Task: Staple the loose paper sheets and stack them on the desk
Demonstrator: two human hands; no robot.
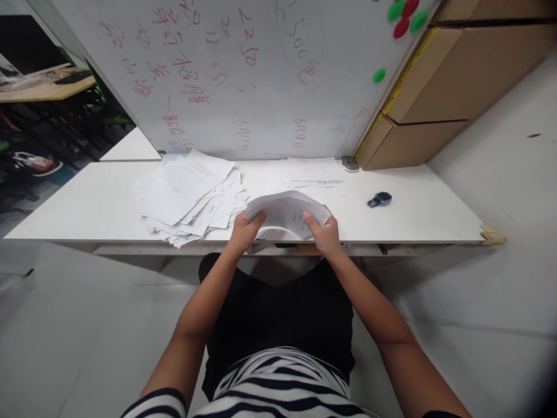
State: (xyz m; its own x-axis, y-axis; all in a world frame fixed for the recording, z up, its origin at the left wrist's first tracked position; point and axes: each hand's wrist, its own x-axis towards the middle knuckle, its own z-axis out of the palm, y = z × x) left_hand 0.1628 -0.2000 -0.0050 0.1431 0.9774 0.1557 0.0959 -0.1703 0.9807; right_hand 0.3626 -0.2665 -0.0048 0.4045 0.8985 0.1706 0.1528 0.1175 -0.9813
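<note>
Between my two hands a few sheets of paper (282, 208) are bowed upward in the middle, just above the front edge of the white table. My left hand (247, 229) grips their left side, thumb on top. On the right side my right hand (324, 232) pinches them the same way, thumb on the printed face. A loose, fanned heap of papers (187, 191) lies to the left of my left hand. Behind the held sheets rests a neater stack of papers (311, 169). How many sheets I hold cannot be made out.
A whiteboard (261, 75) with red writing stands along the back of the white table (418, 215). Cardboard boxes (435, 75) are stacked at the right. A dark watch-like object (380, 199) and a small grey oval device (350, 164) lie on the tabletop.
</note>
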